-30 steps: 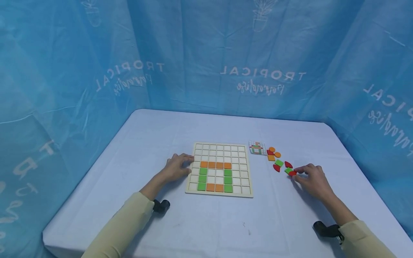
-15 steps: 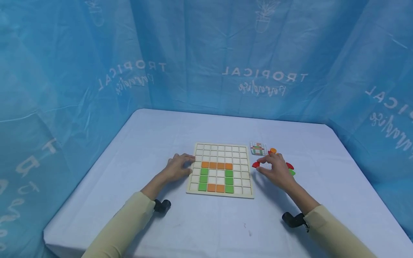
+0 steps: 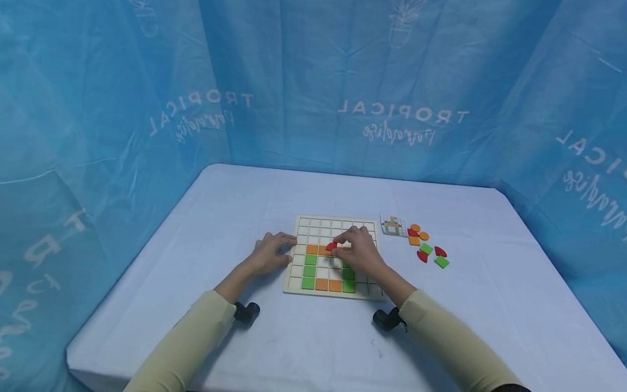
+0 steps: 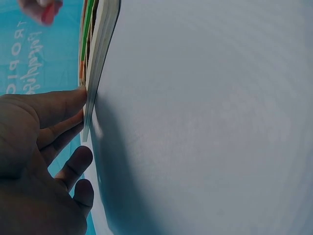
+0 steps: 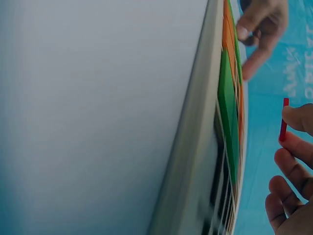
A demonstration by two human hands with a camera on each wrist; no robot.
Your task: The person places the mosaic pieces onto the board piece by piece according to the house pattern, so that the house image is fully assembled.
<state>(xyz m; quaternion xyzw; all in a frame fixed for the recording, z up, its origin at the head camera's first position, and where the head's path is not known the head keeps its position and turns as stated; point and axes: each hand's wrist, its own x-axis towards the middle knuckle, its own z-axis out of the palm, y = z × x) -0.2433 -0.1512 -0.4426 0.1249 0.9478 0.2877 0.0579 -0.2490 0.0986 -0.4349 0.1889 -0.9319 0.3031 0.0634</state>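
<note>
My right hand pinches a red quarter-circle tile between thumb and fingertips. In the right wrist view the tile shows edge-on, raised off the board. Under the hand lies a wooden grid board with orange and green square tiles laid as a hollow frame; the hand covers its upper right part. My left hand rests at the board's left edge, fingertips touching the rim. The left wrist view shows that hand's fingers fairly straight against the board's side.
A small printed pattern card lies just right of the board. Beside it are orange round tiles, an orange square, green squares and red quarter-circles. A white cloth covers the table; blue curtains stand behind.
My right hand has picked the red quarter-circle tile from the loose tiles and carried it left over the board. The left hand has stayed at the board's edge.
</note>
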